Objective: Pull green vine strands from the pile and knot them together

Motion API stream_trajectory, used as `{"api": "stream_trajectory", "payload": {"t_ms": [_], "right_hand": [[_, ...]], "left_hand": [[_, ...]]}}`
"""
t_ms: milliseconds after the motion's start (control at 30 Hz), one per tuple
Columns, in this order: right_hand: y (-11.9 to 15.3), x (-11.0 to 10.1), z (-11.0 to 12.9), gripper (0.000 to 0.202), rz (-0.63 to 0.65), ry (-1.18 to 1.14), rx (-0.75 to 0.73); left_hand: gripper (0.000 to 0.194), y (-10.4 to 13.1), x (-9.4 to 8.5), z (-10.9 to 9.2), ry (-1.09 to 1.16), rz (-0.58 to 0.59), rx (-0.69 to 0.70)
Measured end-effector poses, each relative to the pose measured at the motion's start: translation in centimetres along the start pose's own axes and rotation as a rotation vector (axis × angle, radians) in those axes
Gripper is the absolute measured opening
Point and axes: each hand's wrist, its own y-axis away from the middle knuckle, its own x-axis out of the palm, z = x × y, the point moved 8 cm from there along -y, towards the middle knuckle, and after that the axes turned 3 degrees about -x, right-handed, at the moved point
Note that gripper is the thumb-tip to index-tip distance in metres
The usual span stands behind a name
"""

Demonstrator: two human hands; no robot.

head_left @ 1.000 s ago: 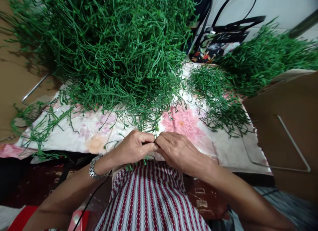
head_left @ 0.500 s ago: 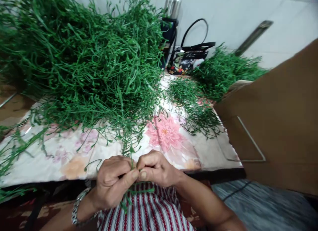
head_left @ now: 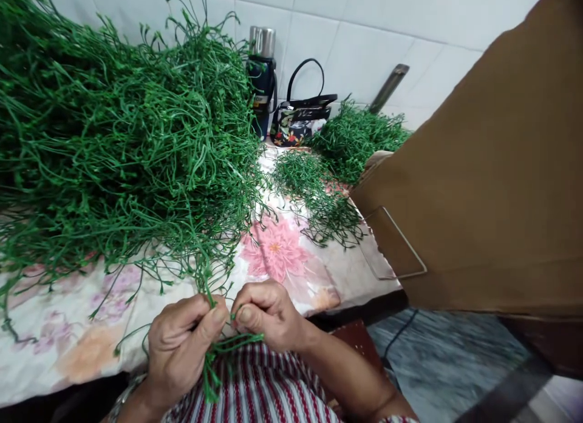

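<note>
My left hand point(head_left: 184, 335) is closed around a green plastic stem point(head_left: 210, 371), whose branches hang below the fist and stick out to the right. Thumb and forefinger of my right hand point(head_left: 266, 314) pinch a small green piece beside it, a short gap from my left thumb. Both hands are over the front edge of the flowered cloth point(head_left: 277, 247), above my striped apron. Behind them rises a large heap of green plastic stems point(head_left: 136, 131).
A smaller green pile point(head_left: 359, 135) and loose sprigs point(head_left: 314, 186) lie at the right. Against the tiled wall are a dark flask point(head_left: 260, 83) and a flowered handbag point(head_left: 298, 122). A big cardboard box point(head_left: 478, 186) stands on the right.
The view has swung to the right, so the heap, flask and bag appear further left. My hands have come slightly apart, with the stem still in my left hand.
</note>
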Motion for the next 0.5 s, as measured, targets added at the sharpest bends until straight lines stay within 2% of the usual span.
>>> {"api": "stream_trajectory", "payload": {"t_ms": [100,167,333,433,500], "right_hand": [[0.5,0.6,1.4,0.030,0.152,0.181,-0.096],[0.7,0.9,2.4,0.028,0.204,0.368,-0.197],[0.9,1.1,4.3,0.028,0.148,0.875,-0.394],[1.3,1.7,4.7,0.026,0.178,0.935,-0.460],[1.6,1.0,4.9,0.026,0.119,0.925,-0.482]], "left_hand": [[0.025,0.9,0.1,-1.2,-0.075,0.064,0.119],[0.022,1.4,0.2,-2.0,-0.152,0.072,0.205],[0.019,1.5,0.8,-3.7,-0.375,0.025,0.439],[0.019,1.9,1.2,-4.2,-0.386,0.077,0.497],[0.017,2.3,0.5,-4.3,-0.377,0.079,0.474]]}}
